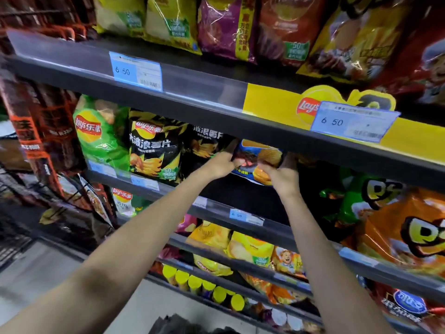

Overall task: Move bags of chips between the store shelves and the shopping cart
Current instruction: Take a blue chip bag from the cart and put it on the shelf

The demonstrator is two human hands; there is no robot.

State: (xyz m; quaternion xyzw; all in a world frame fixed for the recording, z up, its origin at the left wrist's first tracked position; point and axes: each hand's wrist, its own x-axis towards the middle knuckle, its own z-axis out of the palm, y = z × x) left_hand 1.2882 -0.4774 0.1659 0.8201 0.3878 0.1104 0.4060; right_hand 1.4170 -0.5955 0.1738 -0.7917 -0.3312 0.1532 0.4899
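A blue bag of wavy chips [261,156] sits in the second shelf's opening, just under the upper shelf's edge [216,116]. My left hand [220,165] grips its left side and my right hand [283,175] grips its lower right corner, both arms stretched forward. The bag's top is hidden behind the shelf edge. Left of it stand two black bags of wavy chips [155,147] and a green bag [101,133]. The shopping cart is not clearly in view.
Yellow, purple and red bags [224,27] fill the top shelf. Orange bags with cartoon eyes [404,227] and a green one crowd the right. Lower shelves hold yellow bags [250,248] and yellow-lidded tubes [207,288]. A dark wire rack [48,145] stands left.
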